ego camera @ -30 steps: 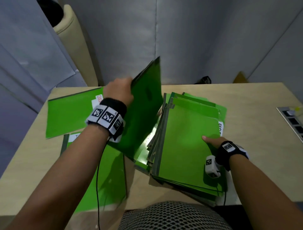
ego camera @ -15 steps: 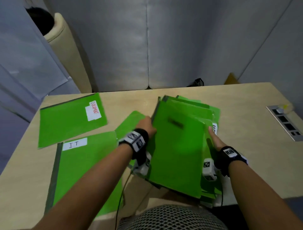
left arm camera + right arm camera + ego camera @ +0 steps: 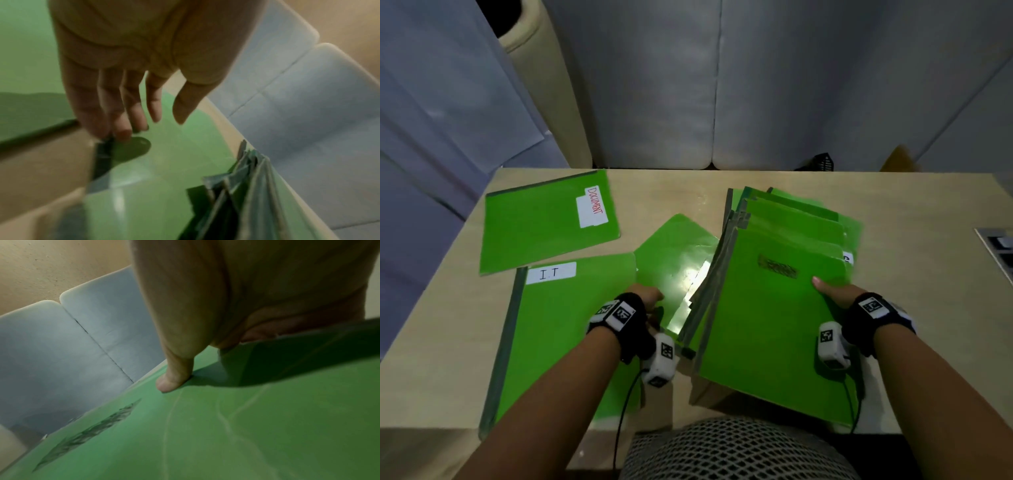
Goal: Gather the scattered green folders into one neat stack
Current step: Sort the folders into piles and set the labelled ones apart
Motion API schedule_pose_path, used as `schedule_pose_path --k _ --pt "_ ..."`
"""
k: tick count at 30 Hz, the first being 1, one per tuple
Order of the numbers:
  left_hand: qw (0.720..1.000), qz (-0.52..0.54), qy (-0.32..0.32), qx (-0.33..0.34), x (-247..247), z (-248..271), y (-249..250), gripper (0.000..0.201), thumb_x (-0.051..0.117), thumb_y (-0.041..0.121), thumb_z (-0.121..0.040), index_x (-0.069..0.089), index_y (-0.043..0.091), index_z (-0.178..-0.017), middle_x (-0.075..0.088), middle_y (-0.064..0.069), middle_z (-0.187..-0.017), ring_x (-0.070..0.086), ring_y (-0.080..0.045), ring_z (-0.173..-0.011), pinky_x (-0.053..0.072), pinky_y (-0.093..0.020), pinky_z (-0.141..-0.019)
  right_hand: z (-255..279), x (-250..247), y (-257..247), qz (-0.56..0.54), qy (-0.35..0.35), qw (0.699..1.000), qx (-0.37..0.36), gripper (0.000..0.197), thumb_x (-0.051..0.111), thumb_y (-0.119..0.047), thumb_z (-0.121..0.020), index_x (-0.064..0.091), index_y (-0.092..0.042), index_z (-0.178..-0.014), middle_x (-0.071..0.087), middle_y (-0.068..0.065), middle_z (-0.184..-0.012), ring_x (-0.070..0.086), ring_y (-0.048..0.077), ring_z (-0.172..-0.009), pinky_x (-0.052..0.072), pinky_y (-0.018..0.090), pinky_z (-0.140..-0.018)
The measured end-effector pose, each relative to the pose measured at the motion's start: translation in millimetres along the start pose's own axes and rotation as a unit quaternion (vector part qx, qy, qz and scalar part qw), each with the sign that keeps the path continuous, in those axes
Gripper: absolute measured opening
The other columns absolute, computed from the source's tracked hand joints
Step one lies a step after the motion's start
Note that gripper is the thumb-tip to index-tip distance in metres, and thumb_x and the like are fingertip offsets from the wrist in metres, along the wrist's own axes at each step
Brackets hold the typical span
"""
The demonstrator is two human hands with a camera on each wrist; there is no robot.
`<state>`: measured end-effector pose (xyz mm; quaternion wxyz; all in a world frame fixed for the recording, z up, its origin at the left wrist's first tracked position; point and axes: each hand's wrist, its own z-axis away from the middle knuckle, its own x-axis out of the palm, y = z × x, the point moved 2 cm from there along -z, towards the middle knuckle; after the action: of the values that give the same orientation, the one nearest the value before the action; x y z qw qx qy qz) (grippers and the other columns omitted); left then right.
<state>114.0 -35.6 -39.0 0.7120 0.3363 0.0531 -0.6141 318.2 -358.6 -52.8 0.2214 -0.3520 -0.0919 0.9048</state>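
**Glossy plastic on matt wood**

The folders (image 3: 774, 325) are looking like thin green plastic, smooth and glossy; one (image 3: 678, 260) is throwing back a bright glare. White paper labels (image 3: 551, 273) are sitting matt on two. The top folder is showing fine scratches and a scuffed dark patch (image 3: 778, 269). The bench (image 3: 928, 274) is showing as pale, matt wood. The wall panels (image 3: 791, 85) behind are looking softly padded, grey.

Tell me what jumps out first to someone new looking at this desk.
The thick fanned pile of green folders at the right of the table, held by the right hand with its thumb on top. Left of it lie two single folders, labelled DOCUMENT and IT, the left hand between them and the pile.
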Motion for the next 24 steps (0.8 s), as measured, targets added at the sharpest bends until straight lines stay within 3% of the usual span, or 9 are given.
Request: schedule_pose_path --k 1,3,5,7,9,12,17,20,24 --pt "1.000 0.012 -0.010 -0.015 1 -1 -8 0.034 0.057 0.018 -0.091 0.061 -0.007 -0.114 0.061 -0.018 -0.085 0.060 -0.029 -0.068 0.049 -0.035 -0.065 2 -1 -2 0.000 -0.003 1.000 0.009 0.098 0.048 -0.075 -0.079 0.032 -0.009 -0.149 0.032 0.019 -0.154 0.041 0.039 -0.134 0.036 0.048 -0.109" --pt "0.998 0.048 -0.001 -0.029 3 1 -17 0.024 0.060 0.014 -0.087 0.057 -0.008 -0.097 0.063 -0.021 -0.094 0.065 -0.032 -0.081 0.056 -0.042 -0.080 4 -4 -5 0.004 -0.003 1.000 0.016 0.096 0.047 -0.073 -0.081 0.032 -0.007 -0.149 0.031 0.020 -0.154 0.041 0.039 -0.134 0.036 0.047 -0.109" --pt "0.994 0.102 0.000 -0.040 5 6 -17 0.029 0.062 0.013 -0.085 0.055 -0.009 -0.104 0.065 -0.022 -0.099 0.066 -0.034 -0.091 0.055 -0.047 -0.088 6 -5 -6 0.009 -0.009 1.000 0.023 0.097 0.047 -0.074 -0.080 0.033 -0.007 -0.149 0.033 0.020 -0.153 0.043 0.040 -0.132 0.037 0.048 -0.107" --pt "0.987 0.154 -0.015 -0.049 7 12 -14 0.034 0.059 0.014 -0.087 0.052 -0.003 -0.116 0.058 -0.018 -0.092 0.060 -0.031 -0.087 0.054 -0.041 -0.087 8 -5 -6 0.017 -0.009 1.000 0.023 0.098 0.047 -0.075 -0.080 0.033 -0.006 -0.149 0.033 0.021 -0.153 0.043 0.040 -0.131 0.038 0.049 -0.107" --pt "0.975 0.202 -0.044 -0.078 9 13 -15 0.029 0.054 0.014 -0.091 0.041 0.000 -0.114 0.050 -0.016 -0.085 0.055 -0.029 -0.081 0.049 -0.037 -0.090 10 -5 -6 0.031 -0.008 0.999 0.021 0.098 0.045 -0.076 -0.080 0.033 -0.007 -0.148 0.032 0.021 -0.153 0.043 0.040 -0.132 0.038 0.050 -0.107" --pt "0.966 0.236 -0.042 -0.095 11 15 -19 0.024 0.050 0.012 -0.093 0.036 0.001 -0.109 0.045 -0.014 -0.079 0.049 -0.026 -0.069 0.045 -0.036 -0.081 11 -6 -5 0.038 -0.014 0.999 0.020 0.105 0.044 -0.081 -0.075 0.032 -0.007 -0.149 0.032 0.021 -0.153 0.044 0.040 -0.130 0.039 0.052 -0.106" --pt "0.960 0.259 -0.030 -0.099 16 18 -24 0.017 0.051 0.012 -0.090 0.048 0.003 -0.104 0.053 -0.013 -0.088 0.053 -0.026 -0.074 0.049 -0.033 -0.081 17 -6 -8 0.037 -0.027 0.999 0.022 0.100 0.042 -0.079 -0.078 0.033 -0.007 -0.148 0.033 0.021 -0.153 0.044 0.042 -0.129 0.041 0.053 -0.103" --pt "0.962 0.266 -0.020 -0.059 19 17 -27 0.035 0.058 0.011 -0.083 0.058 0.002 -0.117 0.056 -0.009 -0.088 0.048 -0.018 -0.060 0.048 -0.029 -0.062 16 -7 -8 0.040 -0.032 0.998 0.024 0.100 0.042 -0.078 -0.079 0.032 -0.006 -0.148 0.033 0.022 -0.153 0.043 0.042 -0.130 0.040 0.054 -0.105" --pt "0.958 0.270 -0.028 -0.094 22 22 -26 0.011 0.060 0.010 -0.082 0.057 0.000 -0.079 0.058 -0.008 -0.055 0.047 -0.020 -0.052 0.041 -0.030 -0.065 21 -10 -10 0.040 -0.042 0.998 0.035 0.102 0.042 -0.080 -0.077 0.030 -0.008 -0.149 0.034 0.022 -0.152 0.045 0.042 -0.128 0.041 0.052 -0.102"
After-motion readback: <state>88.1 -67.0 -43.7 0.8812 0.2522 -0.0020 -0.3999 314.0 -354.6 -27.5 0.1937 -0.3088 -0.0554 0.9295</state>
